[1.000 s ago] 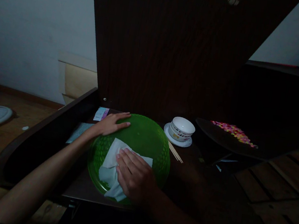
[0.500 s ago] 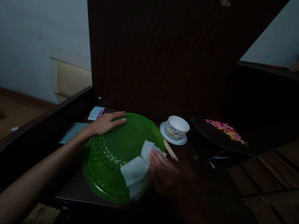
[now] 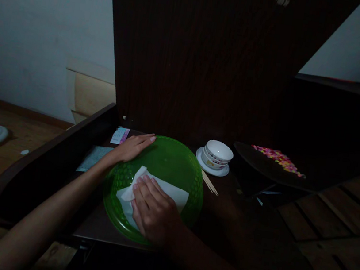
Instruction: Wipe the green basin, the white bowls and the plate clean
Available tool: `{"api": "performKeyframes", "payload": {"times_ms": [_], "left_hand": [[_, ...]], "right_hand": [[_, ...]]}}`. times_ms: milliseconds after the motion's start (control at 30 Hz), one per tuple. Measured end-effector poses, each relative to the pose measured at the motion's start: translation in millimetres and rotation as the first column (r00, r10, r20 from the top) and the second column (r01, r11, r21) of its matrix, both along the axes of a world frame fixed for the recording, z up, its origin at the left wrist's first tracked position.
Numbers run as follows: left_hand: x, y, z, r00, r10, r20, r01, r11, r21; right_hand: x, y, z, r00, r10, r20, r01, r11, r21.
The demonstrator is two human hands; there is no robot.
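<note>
A round green plastic tray with a bumpy patterned border lies on the dark table in front of me. My left hand rests on its upper left rim, fingers stretched out and thumb alongside. My right hand presses a white paper tissue against the lower middle of the tray. The fingers lie together over the bunched part of the tissue, while a flat part spreads out to the right under the hand. The lower part of the tray is partly hidden by my right hand and forearm.
Right of the tray, stacked white bowls stand on a white saucer, with several wooden chopsticks beside it. A card and a pale blue packet lie left. A raised dark side board edges the table.
My right hand has moved left with the tissue, from the tray's right edge to its lower middle. My left hand stays on the rim. The whole view has shifted slightly.
</note>
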State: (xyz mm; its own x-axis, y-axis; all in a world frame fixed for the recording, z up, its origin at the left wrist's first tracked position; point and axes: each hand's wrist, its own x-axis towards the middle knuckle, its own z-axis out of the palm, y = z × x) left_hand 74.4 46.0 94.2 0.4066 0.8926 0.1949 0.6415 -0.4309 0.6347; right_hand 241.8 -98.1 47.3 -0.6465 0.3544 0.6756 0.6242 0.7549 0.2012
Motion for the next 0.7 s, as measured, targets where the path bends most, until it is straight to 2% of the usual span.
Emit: {"api": "performKeyframes", "payload": {"times_ms": [67,167,267,333,500,700], "left_hand": [[-1.1,0.8,-1.6,1.000,-0.010,-0.008,0.010,1.000,-0.001],[-3.9,3.4,-5.8,0.999,-0.035,-0.027,0.035,0.999,0.007],[-6.5,5.9,-9.1,0.997,-0.067,-0.044,0.068,0.998,0.017],[-7.4,6.3,-9.7,0.995,-0.083,-0.052,0.084,0.996,0.021],[-7.2,3.7,-7.5,0.995,-0.083,-0.050,0.084,0.996,0.021],[-7.4,5.2,-8.0,0.996,-0.087,-0.031,0.087,0.996,0.016]], "right_hand": [[-17.2,8.4,3.6,0.998,-0.053,0.026,0.054,0.998,-0.018],[-37.0,19.0,12.6,0.995,-0.064,0.082,0.072,0.993,-0.096],[-45.0,23.1,16.6,0.993,-0.055,0.108,0.072,0.984,-0.161],[-44.1,21.7,13.7,0.992,-0.070,0.105,0.085,0.985,-0.152],[-21.6,7.5,3.1,0.997,-0.070,0.029,0.073,0.990,-0.122],[38.9,-13.6,9.0,0.998,-0.025,-0.057,0.018,0.993,-0.120]]}}
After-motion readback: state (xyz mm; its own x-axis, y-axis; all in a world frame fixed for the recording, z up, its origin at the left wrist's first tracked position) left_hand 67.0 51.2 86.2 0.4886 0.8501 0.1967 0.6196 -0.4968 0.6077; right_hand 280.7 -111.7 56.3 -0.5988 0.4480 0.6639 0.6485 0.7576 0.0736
